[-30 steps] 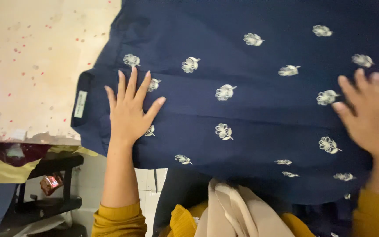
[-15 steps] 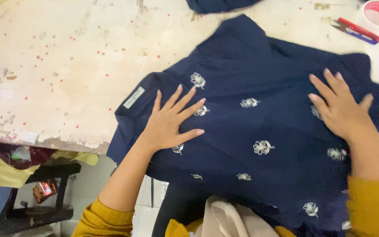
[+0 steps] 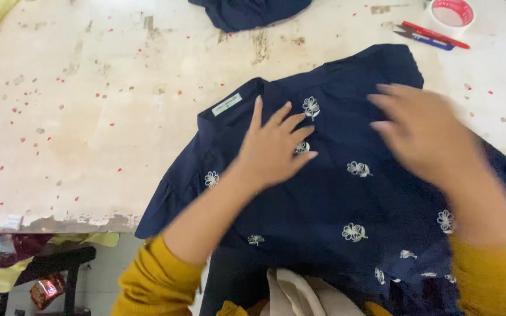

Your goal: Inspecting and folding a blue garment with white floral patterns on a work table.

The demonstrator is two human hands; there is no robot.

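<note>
Paint-flecked white table (image 3: pixel 89 117) carries your navy flowered garment (image 3: pixel 335 199), its white rectangular label (image 3: pixel 226 104) at the collar. Your left hand (image 3: pixel 273 149) presses flat, fingers spread; your right hand (image 3: pixel 426 131), blurred, lies open on it.

The right hand (image 3: pixel 423 137) is smeared by motion blur, so whether its fingers press the navy shirt (image 3: pixel 346 199) or hover over it cannot be told. The shirt's right side and lower hem run out past the frame's edge. The left hand (image 3: pixel 273 146) covers part of the embroidery. A second navy cloth (image 3: pixel 250 11) is cut off at the top, as is the tape roll (image 3: pixel 452 13).
</note>
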